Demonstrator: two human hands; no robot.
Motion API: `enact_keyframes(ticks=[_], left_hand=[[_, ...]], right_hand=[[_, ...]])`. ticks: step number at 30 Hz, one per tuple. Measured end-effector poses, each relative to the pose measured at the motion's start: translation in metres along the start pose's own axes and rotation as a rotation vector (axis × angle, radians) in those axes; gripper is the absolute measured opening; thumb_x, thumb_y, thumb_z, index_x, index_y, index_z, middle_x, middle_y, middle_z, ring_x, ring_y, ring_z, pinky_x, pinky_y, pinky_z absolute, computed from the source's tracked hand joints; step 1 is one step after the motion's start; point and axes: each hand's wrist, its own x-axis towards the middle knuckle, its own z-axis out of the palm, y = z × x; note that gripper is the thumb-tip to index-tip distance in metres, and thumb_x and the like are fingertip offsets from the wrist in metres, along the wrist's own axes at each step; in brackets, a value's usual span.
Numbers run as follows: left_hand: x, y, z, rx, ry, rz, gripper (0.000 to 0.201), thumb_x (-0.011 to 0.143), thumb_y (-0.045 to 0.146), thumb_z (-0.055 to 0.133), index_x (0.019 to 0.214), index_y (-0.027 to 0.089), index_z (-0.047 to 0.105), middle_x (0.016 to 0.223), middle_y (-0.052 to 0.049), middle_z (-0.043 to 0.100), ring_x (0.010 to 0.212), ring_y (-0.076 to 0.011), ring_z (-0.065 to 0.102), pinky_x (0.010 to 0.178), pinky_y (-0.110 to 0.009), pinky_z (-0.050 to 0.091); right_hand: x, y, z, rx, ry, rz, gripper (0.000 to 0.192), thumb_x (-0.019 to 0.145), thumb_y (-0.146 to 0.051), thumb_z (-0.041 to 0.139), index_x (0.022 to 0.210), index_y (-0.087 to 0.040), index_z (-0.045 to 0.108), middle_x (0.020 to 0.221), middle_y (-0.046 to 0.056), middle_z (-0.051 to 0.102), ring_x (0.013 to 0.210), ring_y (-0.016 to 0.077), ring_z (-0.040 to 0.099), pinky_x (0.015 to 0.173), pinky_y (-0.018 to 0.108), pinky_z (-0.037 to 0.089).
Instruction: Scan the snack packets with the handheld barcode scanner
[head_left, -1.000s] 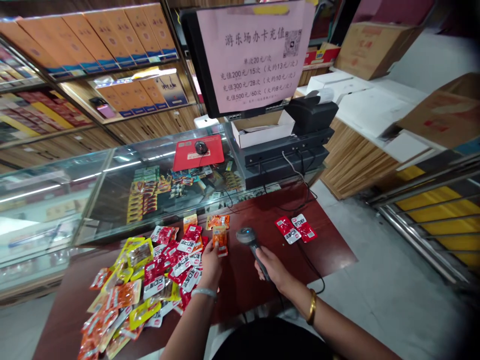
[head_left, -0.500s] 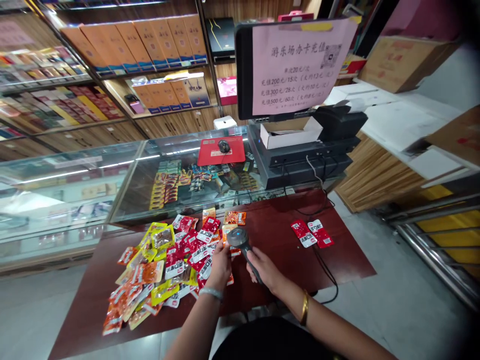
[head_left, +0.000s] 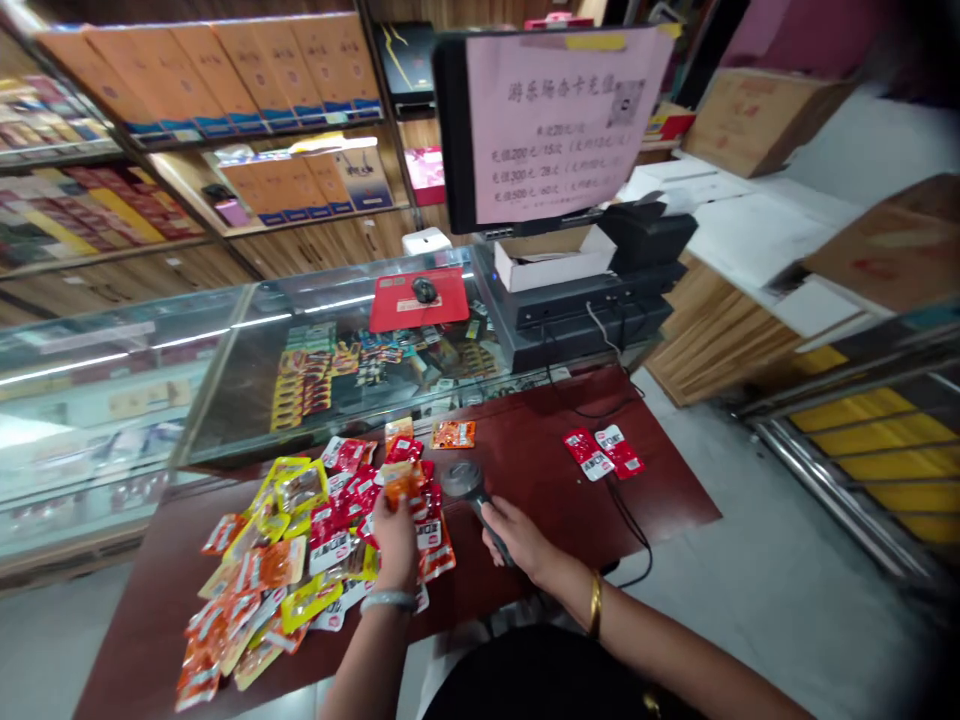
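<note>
My left hand pinches an orange snack packet above the right side of a pile of packets. Wrapped round the handle of a dark barcode scanner is my right hand; the scanner's head points toward the pile, a short way right of the held packet. Red-and-white packets, yellow packets and orange packets lie heaped on the dark red table. A single orange packet lies flat behind the scanner.
Two red-and-white packets lie at the table's right, near a black cable. Behind stands a glass display counter bearing a red mat with a mouse. A monitor with a pink paper sign rises behind the table.
My left hand has moved left, away from the scanner's head, with the orange packet now in plain sight. My right hand still holds the scanner. The whole view has shifted slightly.
</note>
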Motion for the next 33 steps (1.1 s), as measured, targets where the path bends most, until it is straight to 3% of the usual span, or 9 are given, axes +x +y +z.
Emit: enact_keyframes(ticks=[2,5,9,14,17,20,26,30,33], left_hand=[[0.009,0.004,-0.001,0.348,0.185,0.09,0.061,0.083,0.036,0.062,0.139,0.014,0.054,0.136,-0.02,0.061,0.132,-0.0354,0.053,0.112,-0.053,0.039],[0.013,0.01,0.019,0.542,0.229,0.247,0.075,0.085,0.039,0.061,0.151,0.01,0.041,0.15,-0.024,0.048,0.146,-0.0378,0.037,0.118,-0.053,0.032],[-0.01,0.016,0.087,0.544,-0.06,0.424,0.055,0.087,0.035,0.057,0.137,0.013,0.055,0.133,-0.018,0.061,0.132,-0.0332,0.051,0.114,-0.05,0.038],[-0.078,0.024,0.19,0.686,-0.428,0.529,0.047,0.085,0.026,0.058,0.13,0.011,0.061,0.13,-0.021,0.062,0.125,-0.033,0.055,0.111,-0.046,0.04],[-0.117,0.036,0.237,0.815,-0.537,0.499,0.053,0.089,0.025,0.053,0.14,0.012,0.055,0.14,-0.024,0.056,0.128,-0.036,0.052,0.107,-0.047,0.04],[-0.14,0.051,0.269,0.915,-0.574,0.484,0.058,0.093,0.024,0.045,0.149,0.012,0.046,0.146,-0.027,0.049,0.134,-0.0385,0.046,0.106,-0.049,0.038],[-0.149,0.063,0.299,0.938,-0.578,0.527,0.04,0.091,0.019,0.042,0.127,0.014,0.059,0.131,-0.025,0.058,0.129,-0.0372,0.047,0.1,-0.045,0.037],[-0.147,0.06,0.3,0.979,-0.545,0.527,0.031,0.09,0.011,0.038,0.111,0.014,0.061,0.125,-0.026,0.059,0.122,-0.0371,0.053,0.095,-0.045,0.039],[-0.142,0.053,0.293,0.837,-0.515,0.48,0.025,0.087,0.009,0.046,0.108,0.014,0.058,0.115,-0.026,0.065,0.119,-0.0372,0.058,0.098,-0.047,0.039]], right_hand=[[-0.002,0.0,-0.014,0.02,0.033,0.002,0.066,0.071,-0.087,0.059,0.084,-0.024,0.046,0.053,-0.011,0.049,0.04,0.0076,0.04,0.044,0.024,0.036],[-0.007,-0.002,-0.039,0.056,0.092,-0.009,0.065,0.071,-0.087,0.058,0.085,-0.024,0.048,0.053,-0.011,0.05,0.04,0.0079,0.04,0.043,0.024,0.035],[-0.019,-0.003,-0.078,0.112,0.184,-0.02,0.065,0.072,-0.087,0.058,0.086,-0.024,0.047,0.053,-0.011,0.049,0.039,0.0078,0.04,0.043,0.024,0.035],[-0.039,-0.006,-0.13,0.17,0.29,-0.022,0.07,0.07,-0.088,0.059,0.094,-0.023,0.049,0.052,-0.012,0.049,0.039,0.008,0.04,0.043,0.023,0.034],[-0.05,-0.006,-0.156,0.198,0.355,-0.036,0.077,0.068,-0.089,0.059,0.105,-0.022,0.052,0.05,-0.013,0.049,0.038,0.0084,0.039,0.043,0.023,0.035],[-0.059,-0.003,-0.176,0.246,0.425,-0.05,0.082,0.067,-0.09,0.06,0.11,-0.021,0.054,0.05,-0.013,0.049,0.037,0.0083,0.039,0.043,0.023,0.035],[-0.068,0.002,-0.196,0.303,0.48,-0.04,0.089,0.064,-0.091,0.062,0.116,-0.02,0.052,0.047,-0.013,0.049,0.035,0.0087,0.039,0.041,0.023,0.033],[-0.071,0.001,-0.2,0.312,0.485,-0.03,0.088,0.063,-0.09,0.063,0.115,-0.02,0.051,0.048,-0.013,0.05,0.035,0.0087,0.038,0.04,0.023,0.031],[-0.071,-0.001,-0.199,0.308,0.471,-0.023,0.085,0.062,-0.09,0.064,0.111,-0.022,0.052,0.049,-0.012,0.05,0.035,0.0087,0.039,0.041,0.023,0.031]])
